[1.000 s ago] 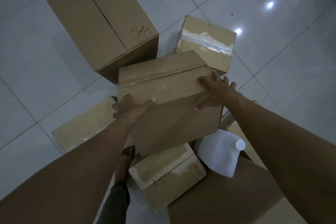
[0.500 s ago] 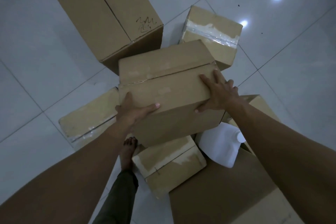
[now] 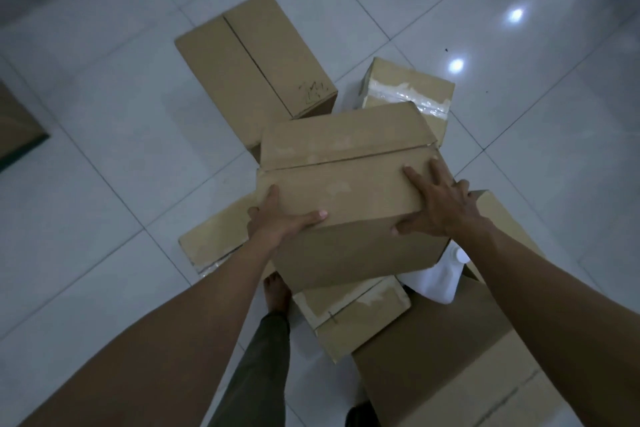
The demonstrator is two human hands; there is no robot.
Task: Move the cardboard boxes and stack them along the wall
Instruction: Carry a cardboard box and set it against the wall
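Head view: two hands, left hand (image 3: 277,222) and right hand (image 3: 440,208), gripping one of seven boxes (image 3: 346,184)

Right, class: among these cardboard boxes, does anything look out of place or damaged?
A white plastic jug lies on its side among the boxes, under the held box, the only non-box item. The small box behind has torn, peeling tape across its top.

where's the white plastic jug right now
In the head view the white plastic jug lies right of centre, partly hidden under the held box, just beneath the right hand.
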